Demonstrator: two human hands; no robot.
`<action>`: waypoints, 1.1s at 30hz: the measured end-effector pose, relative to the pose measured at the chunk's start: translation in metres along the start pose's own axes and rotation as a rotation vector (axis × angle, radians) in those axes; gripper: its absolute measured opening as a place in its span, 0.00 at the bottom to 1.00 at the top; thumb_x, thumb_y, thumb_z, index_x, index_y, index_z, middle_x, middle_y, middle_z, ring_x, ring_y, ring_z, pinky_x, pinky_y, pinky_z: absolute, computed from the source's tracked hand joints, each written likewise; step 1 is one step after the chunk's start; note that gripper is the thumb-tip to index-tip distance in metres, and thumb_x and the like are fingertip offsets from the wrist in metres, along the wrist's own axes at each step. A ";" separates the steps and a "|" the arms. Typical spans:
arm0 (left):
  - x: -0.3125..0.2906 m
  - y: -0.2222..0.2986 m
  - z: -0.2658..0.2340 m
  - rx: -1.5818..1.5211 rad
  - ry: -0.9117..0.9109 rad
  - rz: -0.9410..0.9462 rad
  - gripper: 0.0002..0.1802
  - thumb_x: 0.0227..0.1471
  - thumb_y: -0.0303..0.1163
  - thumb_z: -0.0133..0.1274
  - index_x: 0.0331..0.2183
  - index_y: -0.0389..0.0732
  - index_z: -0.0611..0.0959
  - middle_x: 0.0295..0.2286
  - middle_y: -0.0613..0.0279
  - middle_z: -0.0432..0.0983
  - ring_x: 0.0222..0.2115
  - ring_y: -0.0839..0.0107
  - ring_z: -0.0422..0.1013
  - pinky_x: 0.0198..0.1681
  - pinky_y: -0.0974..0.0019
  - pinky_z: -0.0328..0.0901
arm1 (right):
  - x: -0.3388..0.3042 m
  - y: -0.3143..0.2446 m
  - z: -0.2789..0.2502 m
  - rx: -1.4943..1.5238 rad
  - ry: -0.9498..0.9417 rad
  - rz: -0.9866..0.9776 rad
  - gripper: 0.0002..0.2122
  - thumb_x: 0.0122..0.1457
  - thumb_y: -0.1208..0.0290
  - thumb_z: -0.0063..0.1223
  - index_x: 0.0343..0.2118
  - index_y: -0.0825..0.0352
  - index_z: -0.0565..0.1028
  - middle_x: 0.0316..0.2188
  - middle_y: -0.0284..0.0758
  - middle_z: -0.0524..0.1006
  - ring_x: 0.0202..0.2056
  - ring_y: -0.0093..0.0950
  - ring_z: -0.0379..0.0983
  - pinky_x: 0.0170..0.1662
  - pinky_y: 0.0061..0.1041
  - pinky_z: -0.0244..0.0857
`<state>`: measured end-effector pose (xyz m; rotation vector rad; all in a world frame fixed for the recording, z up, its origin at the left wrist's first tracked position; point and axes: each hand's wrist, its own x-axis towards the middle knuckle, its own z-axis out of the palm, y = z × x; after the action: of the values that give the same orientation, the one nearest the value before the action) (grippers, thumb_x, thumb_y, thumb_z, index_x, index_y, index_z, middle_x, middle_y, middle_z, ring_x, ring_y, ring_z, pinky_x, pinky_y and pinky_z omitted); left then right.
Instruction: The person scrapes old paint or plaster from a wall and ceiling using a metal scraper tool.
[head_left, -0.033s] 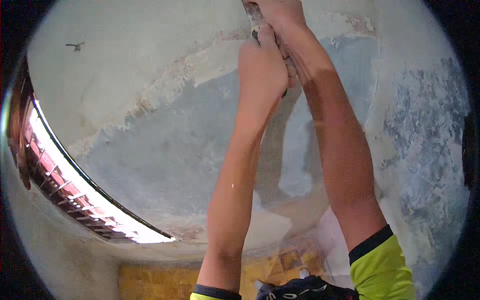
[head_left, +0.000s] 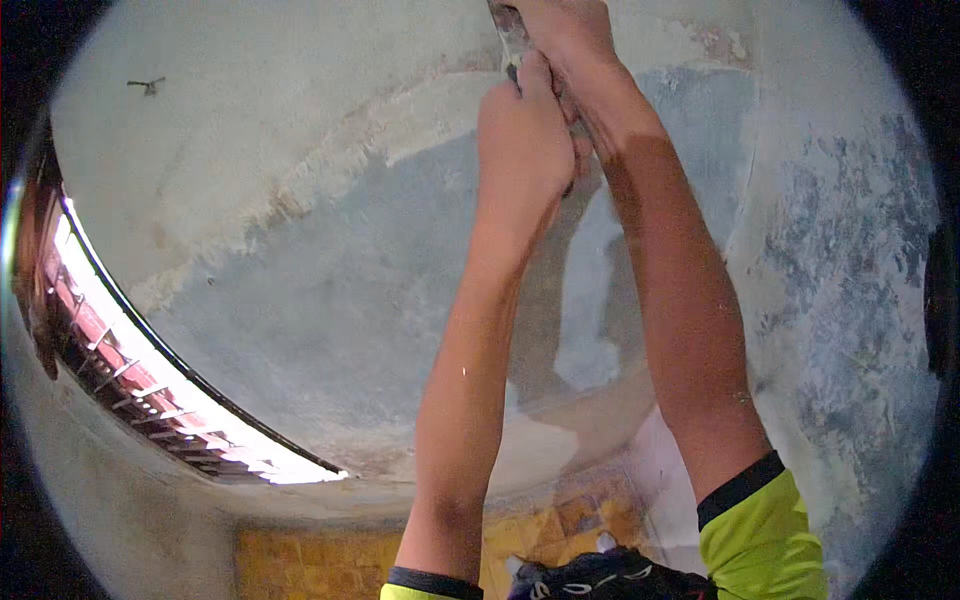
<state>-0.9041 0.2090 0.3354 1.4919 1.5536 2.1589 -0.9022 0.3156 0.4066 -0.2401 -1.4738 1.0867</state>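
Observation:
Both my arms reach up to the wall [head_left: 330, 250], which has a blue-grey patch bordered by a rough, flaking pale band. My left hand [head_left: 528, 140] is closed around the dark handle of a scraper-like tool [head_left: 513, 38]. Its flat, stained blade runs up past my thumb toward the top edge of the picture. Just above and to the right, my right hand [head_left: 572, 38] is bent over the blade's upper part, its fingers mostly hidden. The tool's far end is out of view.
At the left is a bright barred window opening [head_left: 190, 400]. A small dark fixture [head_left: 150, 85] sticks out of the wall at upper left. Mottled blue-white wall [head_left: 850, 260] rises on the right. Below lies a yellow-brown tiled floor [head_left: 310, 565], with my feet near the bottom.
Hardly anything differs. The view has shifted slightly, and both hands stay at the tool in almost the same place.

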 end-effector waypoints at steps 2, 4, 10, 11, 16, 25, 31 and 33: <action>-0.014 -0.006 -0.001 0.073 0.011 0.006 0.22 0.65 0.42 0.37 0.26 0.36 0.72 0.18 0.66 0.65 0.14 0.75 0.63 0.16 0.66 0.57 | -0.020 0.022 -0.007 -0.056 -0.088 -0.082 0.20 0.47 0.54 0.68 0.28 0.71 0.81 0.27 0.34 0.80 0.26 0.23 0.72 0.32 0.25 0.67; -0.026 -0.018 0.002 0.007 0.045 -0.091 0.21 0.64 0.42 0.36 0.29 0.36 0.74 0.19 0.62 0.68 0.15 0.72 0.66 0.18 0.65 0.60 | -0.024 0.029 -0.006 0.006 -0.041 0.055 0.18 0.48 0.58 0.69 0.28 0.73 0.81 0.27 0.33 0.80 0.26 0.22 0.72 0.32 0.25 0.67; 0.009 -0.030 0.001 0.176 0.044 0.300 0.20 0.63 0.42 0.40 0.33 0.34 0.76 0.21 0.58 0.70 0.16 0.66 0.68 0.18 0.63 0.63 | 0.005 0.012 -0.004 0.032 -0.023 0.141 0.17 0.48 0.58 0.69 0.28 0.71 0.82 0.27 0.34 0.80 0.28 0.22 0.72 0.33 0.26 0.67; 0.002 -0.034 0.000 0.175 0.053 0.306 0.20 0.63 0.42 0.40 0.33 0.34 0.76 0.21 0.58 0.70 0.16 0.66 0.68 0.18 0.63 0.63 | 0.000 0.015 -0.003 -0.048 0.005 0.089 0.17 0.48 0.58 0.69 0.28 0.71 0.82 0.27 0.33 0.79 0.28 0.22 0.72 0.33 0.26 0.67; -0.022 -0.025 -0.003 -0.076 -0.030 -0.169 0.24 0.63 0.46 0.40 0.28 0.35 0.75 0.22 0.60 0.69 0.18 0.69 0.69 0.19 0.64 0.63 | -0.021 0.024 -0.009 -0.061 0.000 0.017 0.17 0.48 0.57 0.69 0.27 0.70 0.82 0.26 0.34 0.79 0.28 0.23 0.72 0.35 0.26 0.67; -0.032 -0.044 -0.006 0.802 0.249 0.687 0.17 0.60 0.39 0.45 0.32 0.33 0.75 0.24 0.54 0.72 0.21 0.62 0.71 0.24 0.60 0.66 | -0.034 0.030 -0.007 -0.134 -0.008 0.036 0.18 0.49 0.58 0.68 0.27 0.71 0.81 0.24 0.32 0.78 0.25 0.22 0.71 0.31 0.24 0.66; 0.006 0.004 -0.005 0.056 -0.027 -0.156 0.15 0.52 0.26 0.48 0.43 0.32 0.74 0.29 0.43 0.75 0.29 0.47 0.74 0.31 0.53 0.66 | -0.013 -0.011 0.001 0.133 -0.028 0.086 0.14 0.52 0.61 0.66 0.29 0.69 0.82 0.25 0.31 0.79 0.24 0.21 0.70 0.29 0.23 0.64; -0.008 -0.024 -0.005 0.406 0.096 0.215 0.12 0.56 0.29 0.45 0.40 0.33 0.74 0.26 0.49 0.73 0.24 0.55 0.71 0.26 0.56 0.64 | -0.022 0.004 -0.005 0.018 -0.030 0.066 0.14 0.51 0.61 0.66 0.29 0.70 0.82 0.24 0.31 0.79 0.24 0.21 0.70 0.29 0.24 0.64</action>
<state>-0.9140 0.2126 0.3116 1.7634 2.0498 2.1409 -0.8940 0.3050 0.3885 -0.2629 -1.4907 1.1606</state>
